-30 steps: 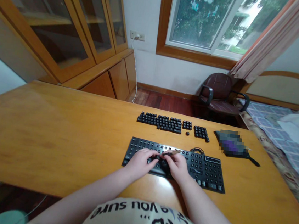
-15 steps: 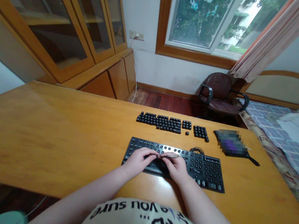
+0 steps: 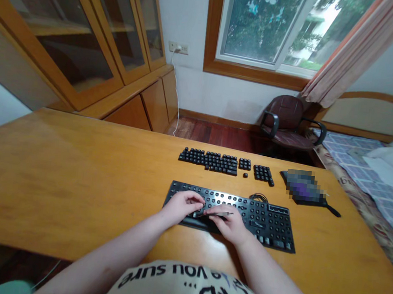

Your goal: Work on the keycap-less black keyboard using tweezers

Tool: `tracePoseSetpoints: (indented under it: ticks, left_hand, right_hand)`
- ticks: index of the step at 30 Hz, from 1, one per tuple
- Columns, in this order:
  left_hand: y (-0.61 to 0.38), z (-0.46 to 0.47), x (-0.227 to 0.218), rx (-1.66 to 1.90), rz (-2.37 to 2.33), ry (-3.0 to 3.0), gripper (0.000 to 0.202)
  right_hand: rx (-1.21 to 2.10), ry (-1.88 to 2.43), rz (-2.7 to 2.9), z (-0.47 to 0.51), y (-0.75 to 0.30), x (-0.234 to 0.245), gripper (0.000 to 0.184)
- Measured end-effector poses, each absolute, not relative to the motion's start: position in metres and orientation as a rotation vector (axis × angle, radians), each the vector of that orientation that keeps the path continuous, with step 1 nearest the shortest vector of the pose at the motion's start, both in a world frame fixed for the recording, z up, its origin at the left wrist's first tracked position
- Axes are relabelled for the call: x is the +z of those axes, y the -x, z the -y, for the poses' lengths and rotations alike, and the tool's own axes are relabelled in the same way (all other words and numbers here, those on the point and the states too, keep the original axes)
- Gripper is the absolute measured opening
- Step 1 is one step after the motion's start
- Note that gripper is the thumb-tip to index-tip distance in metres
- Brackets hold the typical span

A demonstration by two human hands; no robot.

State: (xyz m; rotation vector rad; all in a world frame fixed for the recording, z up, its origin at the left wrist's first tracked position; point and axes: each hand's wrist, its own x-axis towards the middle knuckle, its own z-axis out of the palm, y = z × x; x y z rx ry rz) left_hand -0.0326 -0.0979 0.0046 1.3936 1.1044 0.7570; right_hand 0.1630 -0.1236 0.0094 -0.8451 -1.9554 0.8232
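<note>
A black keyboard base [image 3: 262, 217] with its keycaps taken off lies on the wooden table [image 3: 74, 176] in front of me. My left hand [image 3: 181, 205] rests on its left half with fingers curled on the front edge. My right hand [image 3: 230, 221] sits beside it, pinching a thin brown stick-like tool [image 3: 218, 213] that lies level across the keyboard toward the left hand. Rows of loose black keycaps [image 3: 216, 161] are laid out farther back on the table.
A dark flat object with a blurred patch [image 3: 304, 188] lies at the right of the keycaps. A coiled cable [image 3: 257, 197] shows behind the keyboard. Beyond the table stand a brown office chair [image 3: 286, 123], wooden glass-door cabinets [image 3: 88, 42] and a bed [image 3: 382, 180].
The thin tool in my right hand has dropped from pointing up and right to lying flat across the keyboard. Both hands have shifted slightly toward me along the front rows.
</note>
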Motion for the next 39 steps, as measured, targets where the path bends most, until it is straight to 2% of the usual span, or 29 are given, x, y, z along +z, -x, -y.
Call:
tracePoseSetpoints:
  ticks: [4, 6, 10, 15, 21, 30, 39]
  left_hand:
    - [0.038, 0.09, 0.007, 0.872, -1.186, -1.419, 0.027]
    - [0.048, 0.075, 0.013, 0.874, -1.288, -1.54, 0.024]
    - [0.07, 0.027, 0.021, 0.679, -1.536, -1.907, 0.018]
    - [0.075, -0.016, 0.004, 0.514, -1.647, -1.866, 0.017]
    - [0.074, -0.018, -0.004, 0.476, -1.722, -1.903, 0.018]
    - [0.064, -0.023, 0.012, 0.346, -1.905, -2.124, 0.042]
    - [0.062, -0.022, 0.003, 0.28, -1.905, -2.134, 0.04]
  right_hand:
    - [0.803, 0.888, 1.947, 0.123, -0.164, 0.007, 0.016]
    - [0.776, 0.924, 1.906, 0.122, -0.164, 0.007, 0.016]
    - [0.763, 0.936, 1.871, 0.122, -0.164, 0.007, 0.015]
    - [0.798, 0.966, 1.818, 0.123, -0.165, 0.007, 0.015]
    - [0.801, 0.997, 1.749, 0.123, -0.165, 0.007, 0.014]
    - [0.776, 1.012, 1.752, 0.123, -0.164, 0.011, 0.014]
    - [0.812, 0.986, 1.709, 0.123, -0.164, 0.006, 0.013]
